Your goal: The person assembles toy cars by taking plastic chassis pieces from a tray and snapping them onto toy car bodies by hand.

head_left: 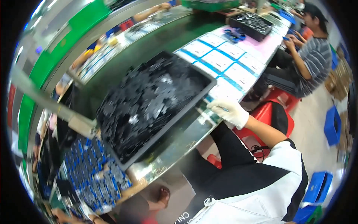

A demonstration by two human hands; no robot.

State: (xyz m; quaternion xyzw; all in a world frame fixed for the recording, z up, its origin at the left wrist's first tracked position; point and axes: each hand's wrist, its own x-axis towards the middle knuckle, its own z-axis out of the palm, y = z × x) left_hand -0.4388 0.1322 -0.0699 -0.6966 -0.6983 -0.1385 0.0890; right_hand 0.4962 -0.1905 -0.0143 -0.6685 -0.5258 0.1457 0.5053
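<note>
- Fingers of the white-gloved right hand (230, 113) are bent and close together at the edge of the workbench (156, 162); their tips are too indistinct to tell whether they pinch anything.
- Leftward of those fingers lies the black tray (171, 123), its right-hand corner just beside them. Its long axis runs from near left to far right, roughly along the bench edge.
- Dark flat pieces (149, 93) fill that tray in a loose heap, pointing every way. Of the two hands only the right shows, beside the tray's right end; the left hand is out of view.
- White cards with blue borders (216, 59) lie on the bench on the far side of the hand: at least six, though their edges merge.
- One tray stands near; one second black tray (250, 33), also heaped, stands at the far right, with a small cluster of blue rounded items (234, 35) beside it, not countable.
- Dark pieces are too many to count, as are the blue-and-dark parts (93, 175) at near left.
- Red stools (263, 111): two visible; blue bins (332, 127) on the right: at least two; one seated co-worker (315, 56) in stripes, far right.
</note>
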